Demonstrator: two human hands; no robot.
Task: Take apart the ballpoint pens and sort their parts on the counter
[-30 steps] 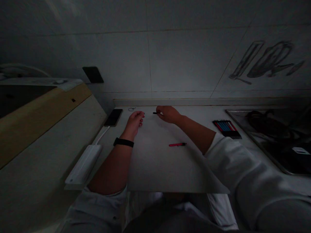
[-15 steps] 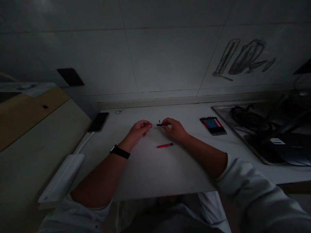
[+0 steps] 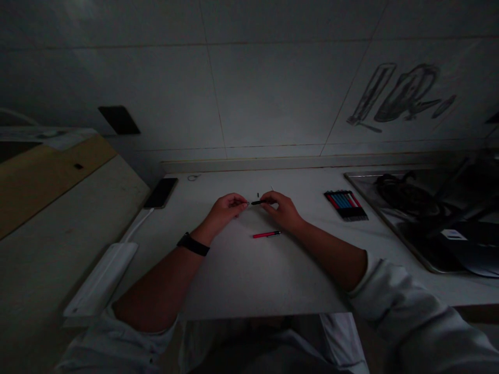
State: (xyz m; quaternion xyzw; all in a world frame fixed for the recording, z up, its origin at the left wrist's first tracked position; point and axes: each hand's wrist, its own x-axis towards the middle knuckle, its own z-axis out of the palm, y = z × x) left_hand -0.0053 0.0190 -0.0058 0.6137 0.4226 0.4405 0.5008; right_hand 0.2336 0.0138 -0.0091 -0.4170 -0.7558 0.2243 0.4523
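My right hand (image 3: 281, 206) pinches a slim black pen part (image 3: 257, 202), its end pointing left. Facing it, my left hand (image 3: 231, 205) is closed at the fingertips on a tiny shiny piece (image 3: 247, 203) too small to name. A narrow gap separates the two parts. Just beyond them, a tiny dark piece (image 3: 258, 195) lies on the white table (image 3: 257, 280). A thin pale stick (image 3: 272, 187) shows behind my right fingers. Nearer to me lies a red pen (image 3: 266, 235) with a dark end.
A case of several coloured pens (image 3: 346, 205) lies to the right, beside a metal-edged stove (image 3: 393, 228). On the left are a phone (image 3: 161, 193), a white power strip (image 3: 102, 280) and a slanted board (image 3: 66, 208). A small ring (image 3: 193, 177) lies near the wall.
My left fingers have closed together, and the tiny shiny piece now shows at their tips, nearer the black pen part. The camera view has shifted slightly.
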